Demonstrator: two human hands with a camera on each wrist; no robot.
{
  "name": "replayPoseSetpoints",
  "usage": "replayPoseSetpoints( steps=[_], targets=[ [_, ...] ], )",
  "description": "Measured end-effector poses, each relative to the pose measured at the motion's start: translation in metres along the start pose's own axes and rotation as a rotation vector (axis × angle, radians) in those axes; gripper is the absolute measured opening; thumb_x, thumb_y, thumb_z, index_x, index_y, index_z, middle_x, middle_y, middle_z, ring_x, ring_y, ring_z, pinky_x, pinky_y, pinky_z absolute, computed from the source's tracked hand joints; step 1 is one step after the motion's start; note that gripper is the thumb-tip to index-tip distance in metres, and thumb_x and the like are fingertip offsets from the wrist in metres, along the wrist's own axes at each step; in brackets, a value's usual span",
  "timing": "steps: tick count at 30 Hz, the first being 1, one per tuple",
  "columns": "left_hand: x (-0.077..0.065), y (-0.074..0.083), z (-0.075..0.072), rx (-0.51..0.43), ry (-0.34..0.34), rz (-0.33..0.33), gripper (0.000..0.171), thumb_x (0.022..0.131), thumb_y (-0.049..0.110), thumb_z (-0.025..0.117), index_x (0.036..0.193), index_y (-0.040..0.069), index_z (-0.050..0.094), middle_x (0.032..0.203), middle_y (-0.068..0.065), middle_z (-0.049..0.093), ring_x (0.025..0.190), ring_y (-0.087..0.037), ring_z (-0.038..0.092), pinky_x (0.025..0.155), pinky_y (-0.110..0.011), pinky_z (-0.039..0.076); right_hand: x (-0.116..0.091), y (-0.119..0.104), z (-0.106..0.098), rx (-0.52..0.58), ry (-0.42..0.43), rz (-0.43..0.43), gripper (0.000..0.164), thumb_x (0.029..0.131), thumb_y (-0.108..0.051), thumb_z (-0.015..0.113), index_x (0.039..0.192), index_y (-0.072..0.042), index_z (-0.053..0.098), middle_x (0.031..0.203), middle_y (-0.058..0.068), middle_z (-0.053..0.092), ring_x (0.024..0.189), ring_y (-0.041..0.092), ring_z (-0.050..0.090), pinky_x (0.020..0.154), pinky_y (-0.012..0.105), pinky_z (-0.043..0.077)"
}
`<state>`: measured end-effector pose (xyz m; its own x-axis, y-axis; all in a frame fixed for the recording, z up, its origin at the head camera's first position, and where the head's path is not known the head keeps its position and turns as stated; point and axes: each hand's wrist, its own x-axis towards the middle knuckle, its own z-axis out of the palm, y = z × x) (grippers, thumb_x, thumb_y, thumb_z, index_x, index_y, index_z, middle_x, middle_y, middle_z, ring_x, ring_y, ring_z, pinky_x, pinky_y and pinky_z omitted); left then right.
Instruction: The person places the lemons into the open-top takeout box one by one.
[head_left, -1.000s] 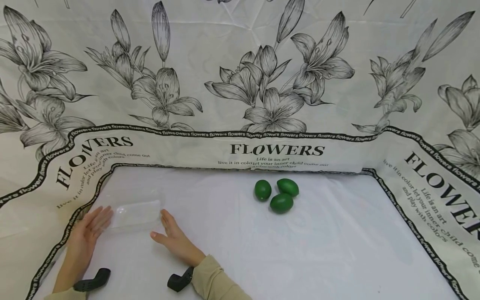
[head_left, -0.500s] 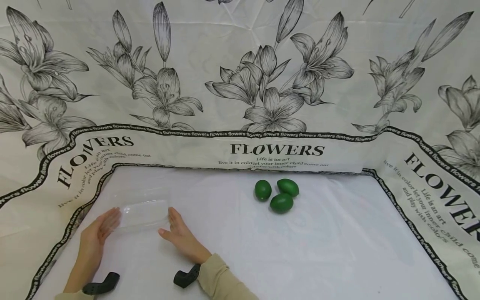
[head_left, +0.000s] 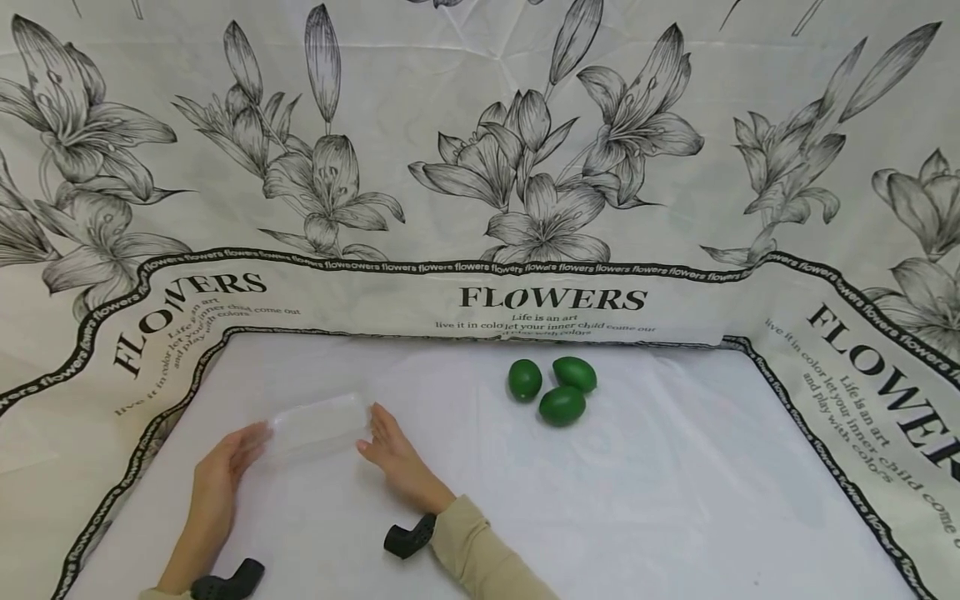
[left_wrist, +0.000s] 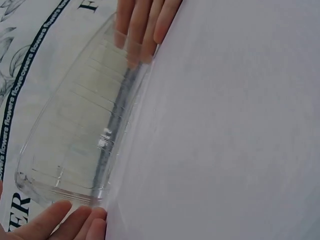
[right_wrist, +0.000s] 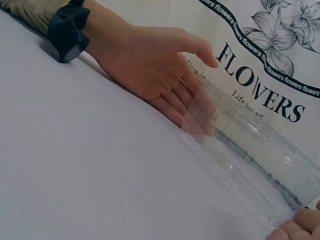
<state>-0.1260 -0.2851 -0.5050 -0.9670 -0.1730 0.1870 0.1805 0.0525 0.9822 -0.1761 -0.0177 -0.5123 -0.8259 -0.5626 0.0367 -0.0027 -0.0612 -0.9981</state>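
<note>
A clear plastic box [head_left: 318,423] with ribbed walls [left_wrist: 82,115] lies on the white cloth at the left, slightly slanted in the head view. My left hand [head_left: 225,462] touches its left end with nearly straight fingers. At the opposite end, my right hand [head_left: 405,462] lays extended fingers along the short wall, its thumb held apart. Through that wall the right fingers [right_wrist: 200,112] show in the right wrist view. Nothing shows inside the box.
Three green lime-like fruits [head_left: 562,406] sit grouped on the white cloth [head_left: 637,500], right of the box. A hanging cloth printed with flowers [head_left: 540,208] rises behind and along both sides. Both wrists wear black devices [head_left: 408,536].
Both hands have moved right, with the box sliding between them and turning slightly, its right end going farther back. The green fruits have stayed in place.
</note>
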Motion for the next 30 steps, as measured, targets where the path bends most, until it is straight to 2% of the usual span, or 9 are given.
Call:
replayPoseSetpoints(
  steps=[4, 9, 11, 16, 22, 24, 26, 28, 30],
  targets=[
    [-0.002, 0.001, 0.012, 0.175, 0.021, -0.005, 0.055, 0.111, 0.029, 0.030, 0.129, -0.019, 0.049, 0.119, 0.006, 0.064, 0.109, 0.005, 0.059, 0.092, -0.009, 0.045, -0.002, 0.000, -0.014, -0.006, 0.051, 0.005, 0.076, 0.103, -0.034, 0.051, 0.159, -0.008, 0.008, 0.165, 0.013, 0.013, 0.150, 0.032, 0.015, 0.120, 0.045, 0.019],
    [-0.005, 0.004, 0.030, 0.284, 0.016, -0.006, 0.051, 0.111, 0.025, 0.030, 0.126, -0.018, 0.054, 0.127, -0.026, 0.059, 0.105, 0.012, 0.054, 0.092, -0.008, 0.045, -0.004, -0.002, -0.031, -0.037, 0.109, -0.010, 0.072, 0.104, -0.033, 0.048, 0.159, -0.006, 0.010, 0.163, 0.013, 0.020, 0.148, 0.037, 0.020, 0.119, 0.051, 0.021],
    [-0.007, 0.004, 0.036, 0.319, 0.008, -0.007, 0.050, 0.110, 0.024, 0.031, 0.125, -0.018, 0.054, 0.128, -0.031, 0.057, 0.104, 0.016, 0.052, 0.091, -0.006, 0.043, -0.005, -0.003, -0.037, -0.041, 0.127, -0.013, 0.071, 0.105, -0.033, 0.047, 0.159, -0.006, 0.010, 0.163, 0.013, 0.021, 0.148, 0.037, 0.021, 0.119, 0.051, 0.020],
    [-0.010, 0.004, 0.051, 0.349, -0.005, 0.003, 0.046, 0.110, 0.023, 0.034, 0.124, -0.015, 0.056, 0.127, -0.029, 0.058, 0.103, 0.019, 0.049, 0.091, -0.005, 0.043, -0.006, -0.004, -0.048, -0.041, 0.172, -0.020, 0.068, 0.106, -0.029, 0.047, 0.158, -0.005, 0.011, 0.161, 0.015, 0.025, 0.147, 0.035, 0.023, 0.119, 0.051, 0.020],
    [-0.014, 0.004, 0.063, 0.283, -0.014, 0.031, 0.041, 0.109, 0.020, 0.039, 0.121, -0.014, 0.059, 0.132, -0.025, 0.056, 0.109, 0.014, 0.050, 0.093, -0.006, 0.041, -0.010, -0.013, -0.057, -0.101, 0.229, -0.055, 0.062, 0.106, -0.018, 0.045, 0.156, 0.003, 0.014, 0.156, 0.023, 0.033, 0.143, 0.039, 0.031, 0.117, 0.054, 0.024],
    [-0.014, 0.005, 0.065, 0.293, -0.027, -0.007, 0.043, 0.108, 0.023, 0.041, 0.121, -0.012, 0.061, 0.142, -0.023, 0.049, 0.124, 0.000, 0.051, 0.104, -0.019, 0.042, -0.015, -0.024, -0.057, -0.131, 0.240, -0.054, 0.061, 0.106, -0.014, 0.044, 0.155, 0.005, 0.015, 0.154, 0.026, 0.034, 0.142, 0.040, 0.032, 0.117, 0.053, 0.025],
    [-0.013, 0.006, 0.066, 0.324, -0.038, -0.047, 0.045, 0.108, 0.028, 0.040, 0.119, -0.009, 0.064, 0.152, -0.019, 0.041, 0.136, -0.016, 0.045, 0.113, -0.034, 0.036, -0.017, -0.029, -0.059, -0.141, 0.249, -0.063, 0.059, 0.106, -0.012, 0.044, 0.154, 0.007, 0.016, 0.152, 0.028, 0.036, 0.142, 0.042, 0.032, 0.117, 0.054, 0.024],
    [-0.013, 0.008, 0.066, 0.370, -0.050, -0.084, 0.048, 0.109, 0.033, 0.038, 0.118, -0.003, 0.067, 0.157, -0.011, 0.036, 0.144, -0.026, 0.035, 0.117, -0.030, 0.028, -0.017, -0.027, -0.060, -0.153, 0.257, -0.072, 0.059, 0.106, -0.014, 0.043, 0.154, 0.006, 0.016, 0.152, 0.026, 0.038, 0.142, 0.040, 0.033, 0.117, 0.053, 0.025],
    [-0.013, 0.009, 0.066, 0.391, -0.051, -0.077, 0.049, 0.109, 0.034, 0.036, 0.115, 0.000, 0.070, 0.155, -0.007, 0.039, 0.144, -0.024, 0.033, 0.115, -0.020, 0.026, -0.013, -0.018, -0.064, -0.158, 0.266, -0.076, 0.059, 0.106, -0.014, 0.043, 0.155, 0.005, 0.016, 0.152, 0.025, 0.039, 0.143, 0.038, 0.033, 0.117, 0.052, 0.025]
  ],
)
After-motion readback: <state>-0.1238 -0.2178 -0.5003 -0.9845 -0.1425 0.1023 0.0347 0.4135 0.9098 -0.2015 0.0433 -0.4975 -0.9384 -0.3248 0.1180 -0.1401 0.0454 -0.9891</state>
